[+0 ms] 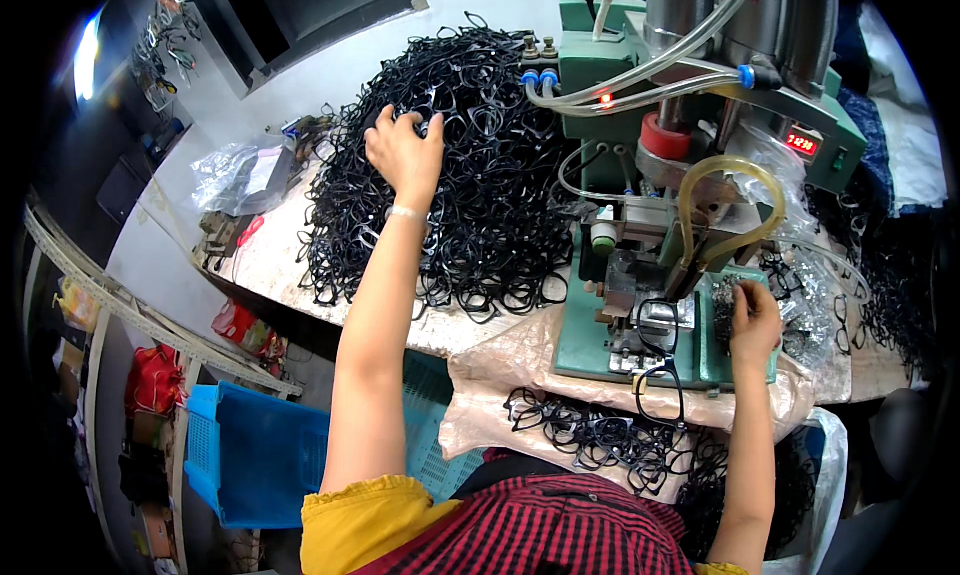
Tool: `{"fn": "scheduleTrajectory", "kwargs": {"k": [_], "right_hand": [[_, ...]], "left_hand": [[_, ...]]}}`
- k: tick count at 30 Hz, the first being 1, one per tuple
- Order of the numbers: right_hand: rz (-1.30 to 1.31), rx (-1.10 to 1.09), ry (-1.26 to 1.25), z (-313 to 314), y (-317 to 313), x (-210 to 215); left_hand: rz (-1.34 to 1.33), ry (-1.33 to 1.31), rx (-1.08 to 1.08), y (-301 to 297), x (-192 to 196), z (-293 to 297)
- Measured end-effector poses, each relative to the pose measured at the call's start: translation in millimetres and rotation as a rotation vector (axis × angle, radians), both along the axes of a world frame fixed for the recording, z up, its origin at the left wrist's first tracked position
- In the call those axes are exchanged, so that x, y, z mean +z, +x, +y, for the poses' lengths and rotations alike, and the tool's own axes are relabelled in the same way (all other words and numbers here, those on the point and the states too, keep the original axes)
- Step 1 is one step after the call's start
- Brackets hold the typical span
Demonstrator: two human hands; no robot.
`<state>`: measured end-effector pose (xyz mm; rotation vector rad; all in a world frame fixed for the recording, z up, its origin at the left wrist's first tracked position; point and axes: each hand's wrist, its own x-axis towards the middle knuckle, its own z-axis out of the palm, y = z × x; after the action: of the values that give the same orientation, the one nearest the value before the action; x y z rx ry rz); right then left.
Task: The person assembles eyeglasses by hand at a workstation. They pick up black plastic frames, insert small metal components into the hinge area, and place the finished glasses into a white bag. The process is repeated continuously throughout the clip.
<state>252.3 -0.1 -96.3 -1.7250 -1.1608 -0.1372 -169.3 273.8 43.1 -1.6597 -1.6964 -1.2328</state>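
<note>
My left hand [403,157] is over a tall heap of black eyeglass frames [470,205], its fingers spread and bent and nothing plainly gripped. At the right, my right hand [755,327] has its fingertips pressed together at a small tray of tiny silvery parts [726,300]. Whatever lies in that pinch is too small to make out. Between my hands stands a green press machine [585,340]. One black eyeglass frame [660,393] hangs at its metal fixture [655,325], upright on end and apart from both hands.
More black eyeglass frames [590,430] lie on the wrapped ledge near my lap. A yellowish tube [775,190] loops above the fixture. Clear plastic bags [808,320] sit right of the tray. A blue crate [255,455] stands at lower left; a bag [235,175] lies left of the heap.
</note>
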Motion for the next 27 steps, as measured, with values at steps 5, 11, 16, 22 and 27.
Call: {"fn": "scheduleTrajectory", "kwargs": {"k": [5,11,16,22,27], "right_hand": [[0.080,-0.013,0.002,-4.7,-10.3,4.1],[0.083,-0.156,0.063,-89.8,-2.7,-16.0],[0.268,-0.127,0.006,-119.4,-17.6,-9.5],[0.172,0.314,0.178,-32.2,-70.5,69.4],[0.557,0.367,0.285,-12.1,-104.2,60.6]], "left_hand": [[0.022,-0.238,0.218,1.8,-44.4,53.4],[-0.770,-0.312,-0.853,55.1,-40.9,-70.4],[-1.008,-0.577,-0.817,61.1,-103.0,-176.5],[-1.099,-0.525,-0.958,87.8,-113.2,-170.3],[-1.168,-0.515,-0.963,77.6,-131.2,-193.8]]}}
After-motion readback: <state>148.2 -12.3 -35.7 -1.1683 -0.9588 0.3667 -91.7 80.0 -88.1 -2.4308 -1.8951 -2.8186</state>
